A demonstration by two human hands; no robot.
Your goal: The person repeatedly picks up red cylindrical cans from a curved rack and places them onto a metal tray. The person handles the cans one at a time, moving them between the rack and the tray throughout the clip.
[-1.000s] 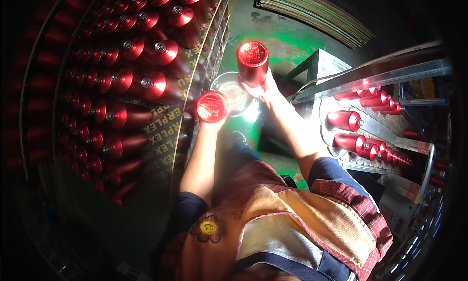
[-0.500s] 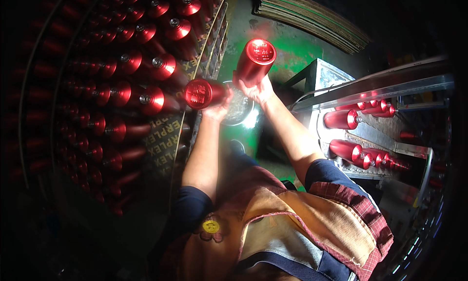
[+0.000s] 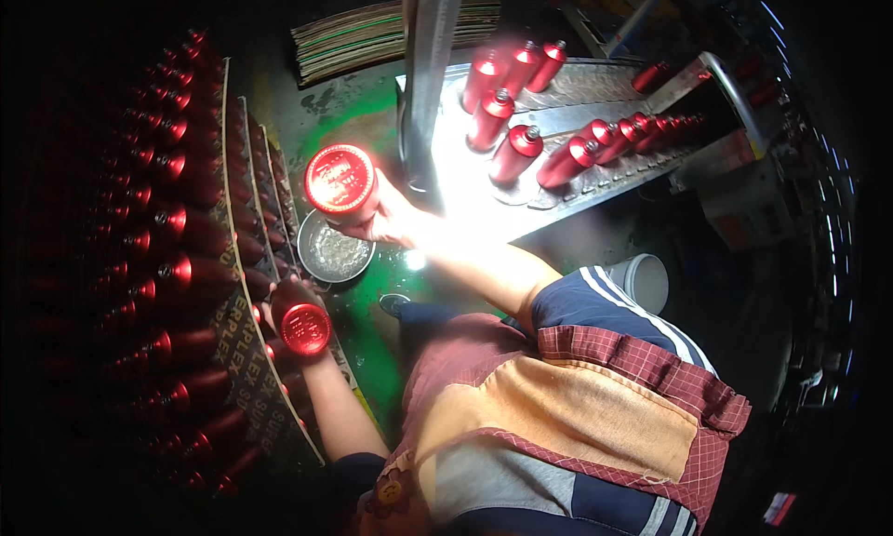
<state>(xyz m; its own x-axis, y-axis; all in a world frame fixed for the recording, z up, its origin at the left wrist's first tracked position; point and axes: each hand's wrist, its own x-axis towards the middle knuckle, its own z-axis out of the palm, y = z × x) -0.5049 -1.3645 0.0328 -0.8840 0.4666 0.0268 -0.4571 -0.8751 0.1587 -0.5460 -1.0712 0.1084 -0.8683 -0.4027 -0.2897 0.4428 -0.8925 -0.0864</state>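
My right hand [image 3: 383, 218] is wrapped round a shiny red metal bottle [image 3: 340, 179], whose embossed round base faces up at me. Lower and to the left, my left hand [image 3: 273, 309] grips a second red bottle [image 3: 305, 328], also base toward me, beside the edge of the stacked boards. Most of the left fingers are in shadow behind that bottle. Between and beyond the two bottles, a round metal basin [image 3: 337, 249] with pale, wet-looking contents sits low over the green floor.
Many upright red bottles [image 3: 169, 219] crowd the stacked boards at left. Several more red bottles [image 3: 518, 154] stand on a brightly lit metal conveyor [image 3: 595, 87] at right, behind a metal post [image 3: 426, 80]. A white bucket [image 3: 646, 283] and a sheet stack [image 3: 358, 43] are nearby.
The view has swung to the right, bringing the conveyor and post further in. My hands have moved apart, with the left bottle now lower and closer to the boards. Both bottles stay held.
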